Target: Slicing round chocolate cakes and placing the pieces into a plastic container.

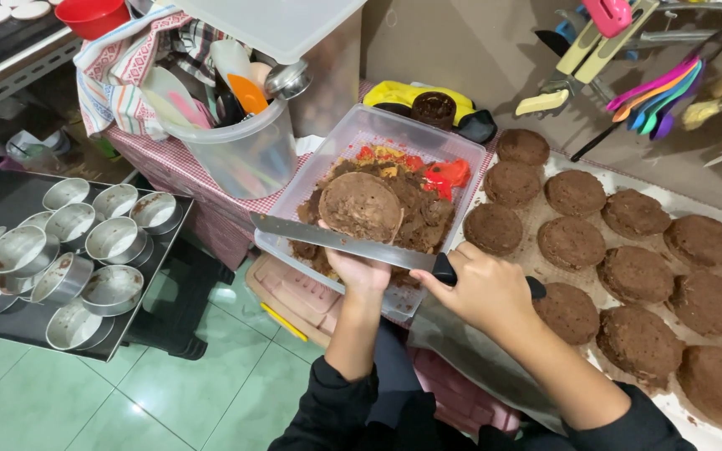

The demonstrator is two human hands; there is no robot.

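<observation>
My right hand grips the black handle of a long knife, whose blade lies flat across the front of a clear plastic tub. My left hand reaches under the blade and holds up a small round chocolate cake over the tub. The tub is filled with brown cake scraps and some red and yellow bits.
Several round chocolate cakes lie on paper on the table at right. A dark tray of several small round metal tins sits at left. A clear jug of utensils stands behind. Coloured spoons and tools hang on the wall.
</observation>
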